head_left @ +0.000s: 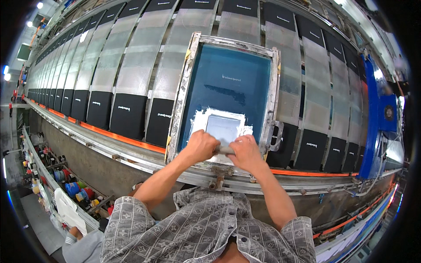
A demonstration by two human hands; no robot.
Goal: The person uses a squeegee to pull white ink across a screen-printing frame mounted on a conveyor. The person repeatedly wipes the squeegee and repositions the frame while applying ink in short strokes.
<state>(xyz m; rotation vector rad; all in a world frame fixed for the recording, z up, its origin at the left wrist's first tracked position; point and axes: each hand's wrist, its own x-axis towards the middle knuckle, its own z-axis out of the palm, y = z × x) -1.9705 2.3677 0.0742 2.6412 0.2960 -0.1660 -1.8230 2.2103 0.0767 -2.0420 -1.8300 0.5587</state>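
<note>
A screen-printing frame (180, 94) with a worn, paint-smeared rim lies in front of me across the boards. Its blue mesh (232, 63) carries small light lettering and a darker smear below it. Thick white ink (199, 119) borders a pale rectangle (223, 126) near the frame's close end. Both my hands grip a squeegee (225, 150) there. My left hand (202, 145) is closed round its left end, my right hand (246, 151) round its right end. The squeegee's blade is mostly hidden by my hands. A metal handle (276, 136) sticks out from the frame's right side.
Long boards bearing black fabric pieces (127, 115) run left and right in a row. An orange strip (131, 141) and a metal rail (197, 178) edge the table on my side. A blue machine (372, 118) stands at right. Colourful containers (74, 189) and another person's sleeve (83, 249) are lower left.
</note>
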